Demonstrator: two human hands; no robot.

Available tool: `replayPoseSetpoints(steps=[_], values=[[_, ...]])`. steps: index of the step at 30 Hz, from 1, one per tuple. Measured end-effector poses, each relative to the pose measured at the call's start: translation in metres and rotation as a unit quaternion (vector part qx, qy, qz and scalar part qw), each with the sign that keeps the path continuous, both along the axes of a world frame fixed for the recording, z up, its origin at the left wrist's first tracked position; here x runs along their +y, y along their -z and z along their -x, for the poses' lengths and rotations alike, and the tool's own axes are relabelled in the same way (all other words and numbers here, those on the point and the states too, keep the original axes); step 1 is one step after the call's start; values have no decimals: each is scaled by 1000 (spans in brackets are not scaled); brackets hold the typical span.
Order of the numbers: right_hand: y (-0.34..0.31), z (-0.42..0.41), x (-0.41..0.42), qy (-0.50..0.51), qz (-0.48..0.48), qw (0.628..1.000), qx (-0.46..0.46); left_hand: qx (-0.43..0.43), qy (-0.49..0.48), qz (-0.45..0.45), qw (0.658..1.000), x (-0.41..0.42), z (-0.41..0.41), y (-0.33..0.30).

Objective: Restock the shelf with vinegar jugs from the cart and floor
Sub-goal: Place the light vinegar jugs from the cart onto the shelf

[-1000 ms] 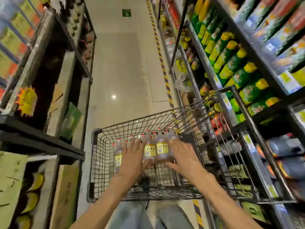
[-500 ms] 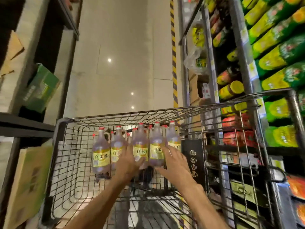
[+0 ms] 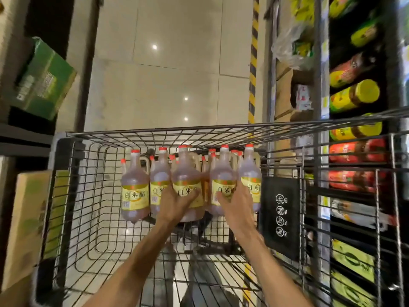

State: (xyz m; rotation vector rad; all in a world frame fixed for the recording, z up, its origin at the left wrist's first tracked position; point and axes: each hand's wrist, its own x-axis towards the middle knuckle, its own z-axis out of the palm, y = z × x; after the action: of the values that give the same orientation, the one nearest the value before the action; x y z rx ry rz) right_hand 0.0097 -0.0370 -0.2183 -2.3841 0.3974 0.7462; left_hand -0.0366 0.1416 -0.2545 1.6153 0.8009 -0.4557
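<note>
The vinegar jugs [image 3: 135, 185] in the cart [image 3: 93, 196] carry yellow labels printed with the Chinese characters 白米醋 in dark strokes. The leftmost jug shows all three characters; on the neighbours the left hand [image 3: 174, 201] and right hand [image 3: 235, 203] cover part of the same wording. A black panel [image 3: 280, 216] hanging on the cart's right side bears four round white pictograms in a column, each with small sideways lettering: "YES" beside the top one and "NO" beside those below. White print on the green carton [image 3: 42, 83] at left is too blurred to read.
</note>
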Motion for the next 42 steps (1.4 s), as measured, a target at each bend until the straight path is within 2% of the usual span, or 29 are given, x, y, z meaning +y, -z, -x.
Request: replayPoseSetpoints(steps=[2, 5, 11, 14, 18, 24, 32, 42], values=[[8, -8, 15, 51, 25, 998, 7, -11, -40, 18, 999, 12, 7, -21], [25, -14, 30, 80, 95, 990, 65, -10, -81, 46, 996, 29, 19, -40], [47, -21, 51, 136, -53, 976, 162, -1, -102, 84, 991, 57, 38, -46], [47, -24, 59, 147, -71, 973, 161, 11, -95, 74, 993, 67, 46, -42], [50, -20, 50, 147, -77, 982, 93, 24, -93, 64, 993, 72, 52, -43], [23, -1, 29, 106, -164, 979, 64, 14, -54, 40, 998, 70, 52, -67], [-125, 38, 10, 141, -239, 961, 10, -39, 51, -55, 996, 51, 42, -157], [-275, 97, -47, 224, -301, 919, -123, -153, 181, -59, 970, -2, 43, -278]])
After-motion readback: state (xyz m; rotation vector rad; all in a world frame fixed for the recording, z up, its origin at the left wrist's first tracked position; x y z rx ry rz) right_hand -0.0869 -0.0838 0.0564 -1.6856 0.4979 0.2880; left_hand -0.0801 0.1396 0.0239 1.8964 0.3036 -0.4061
